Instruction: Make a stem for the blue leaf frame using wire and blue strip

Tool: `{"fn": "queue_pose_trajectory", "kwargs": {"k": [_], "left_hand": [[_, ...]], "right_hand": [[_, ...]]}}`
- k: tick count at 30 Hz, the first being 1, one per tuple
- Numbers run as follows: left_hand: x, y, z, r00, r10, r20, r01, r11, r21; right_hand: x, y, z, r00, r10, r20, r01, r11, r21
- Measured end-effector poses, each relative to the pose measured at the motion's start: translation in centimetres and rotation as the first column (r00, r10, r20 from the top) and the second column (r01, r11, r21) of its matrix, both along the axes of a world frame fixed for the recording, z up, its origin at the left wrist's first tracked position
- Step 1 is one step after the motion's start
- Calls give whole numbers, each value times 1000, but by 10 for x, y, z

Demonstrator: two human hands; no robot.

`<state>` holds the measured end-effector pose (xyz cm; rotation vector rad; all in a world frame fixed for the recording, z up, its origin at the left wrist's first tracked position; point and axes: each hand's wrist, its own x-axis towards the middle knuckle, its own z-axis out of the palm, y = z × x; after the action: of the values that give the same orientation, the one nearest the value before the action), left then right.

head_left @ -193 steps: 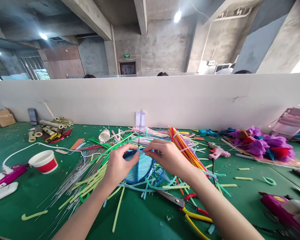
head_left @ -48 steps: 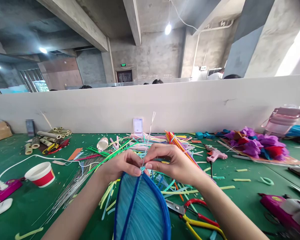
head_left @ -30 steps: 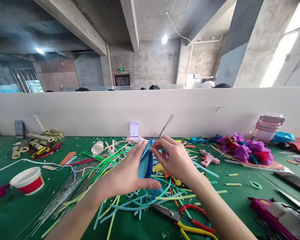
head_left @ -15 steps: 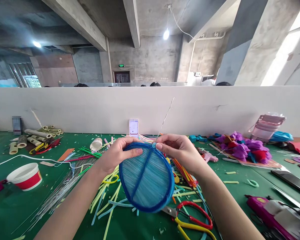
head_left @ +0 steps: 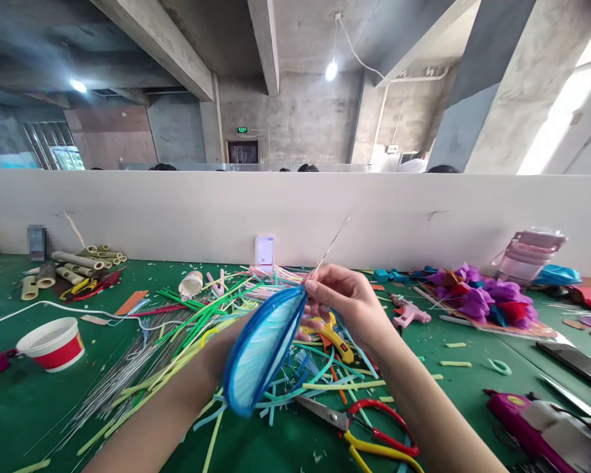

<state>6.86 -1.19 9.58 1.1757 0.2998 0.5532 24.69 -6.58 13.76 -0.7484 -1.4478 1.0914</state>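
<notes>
A blue oval frame (head_left: 263, 351), with a dark fuzzy rim, a dark middle rib and pale blue thread-like filling, hangs tilted nearly edge-on. My right hand (head_left: 342, 295) pinches its top end, where a thin pale wire (head_left: 335, 240) sticks up and to the right. My left hand (head_left: 311, 328) is behind the frame; only some blurred fingertips show past its right edge, so its grip is hidden. Red-and-yellow-handled scissors (head_left: 347, 420) lie just below on the green table. A yellow cutter (head_left: 342, 345) rests beyond the hands.
Green, yellow and blue strips (head_left: 192, 328) and thin metal wires (head_left: 123, 374) cover the table's middle. A paper cup (head_left: 54, 345) and bamboo pieces (head_left: 83, 266) are at left. Purple flowers (head_left: 487, 295), a pink glue gun (head_left: 411, 312) and a power strip (head_left: 532, 420) are at right.
The blue frame has turned from facing me to nearly edge-on. My left hand has left the upper left rim and passed behind the frame. My right hand keeps its pinch at the top.
</notes>
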Motion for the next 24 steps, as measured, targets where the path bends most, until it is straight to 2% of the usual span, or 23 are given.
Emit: {"fn": "queue_pose_trajectory", "kwargs": {"k": [2,4,5,7,8,10,13,18,20,24], "left_hand": [[-13,-3,18,993,118,26,-119,992,34],[-29,-9,34,988,141,63,-146,985,94],[-37,-13,40,986,157,51,-163,973,165],[-46,-23,49,984,158,-81,-118,925,362],[-47,-27,51,970,198,-138,-120,892,437],[-46,-33,52,929,335,-157,-219,839,497],[-41,-29,50,882,461,-101,-393,835,384],[-38,-2,38,867,489,-91,-470,866,171],[-33,3,31,891,450,-69,-438,889,136],[-11,-2,12,977,210,-34,-208,977,45]], "right_hand": [[0,-5,6,992,-121,35,119,991,64],[-1,-8,10,973,-228,36,223,968,114],[-2,-9,11,961,-273,33,267,955,129],[-4,-10,11,941,-338,29,330,932,150],[-5,-10,11,934,-355,31,346,925,160],[-4,-8,10,934,-354,49,343,926,156],[1,-5,11,956,-282,83,275,958,85],[10,1,9,989,-103,108,101,995,21],[11,4,5,996,-56,70,56,998,-8],[8,10,-2,998,65,-24,-66,996,-56]]}}
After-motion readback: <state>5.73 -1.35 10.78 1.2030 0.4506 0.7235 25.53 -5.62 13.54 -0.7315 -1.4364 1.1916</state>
